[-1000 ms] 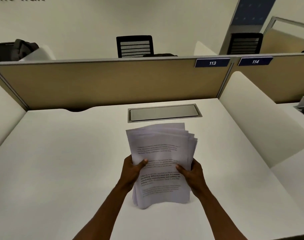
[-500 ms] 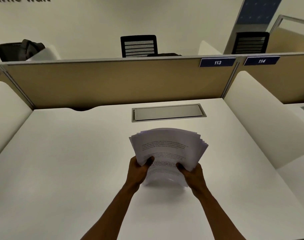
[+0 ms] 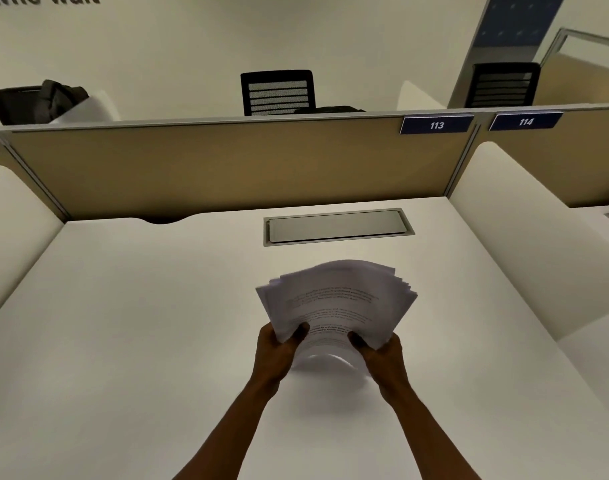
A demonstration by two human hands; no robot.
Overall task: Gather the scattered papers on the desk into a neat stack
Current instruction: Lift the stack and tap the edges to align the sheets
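Left hand (image 3: 277, 348) and right hand (image 3: 382, 351): thumbs pressed on top, fingers curled beneath the near edge of the papers (image 3: 334, 299), gripping them above the desk (image 3: 140, 323). Papers: thin white printed sheets, fanned unevenly, near end bowed. Beyond: matte white desk, rectangular grey metal cable hatch (image 3: 337, 226), tan fabric partition (image 3: 227, 168).

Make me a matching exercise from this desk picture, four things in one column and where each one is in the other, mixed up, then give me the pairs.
Things
1. sheaf of white printed papers
2. grey metal cable hatch
3. blue label 113
4. black mesh chair

Places
A. behind the tan partition
B. held in both hands
C. set flush in the white desk
D. on the partition's top right corner

Pairs: 1-B, 2-C, 3-D, 4-A
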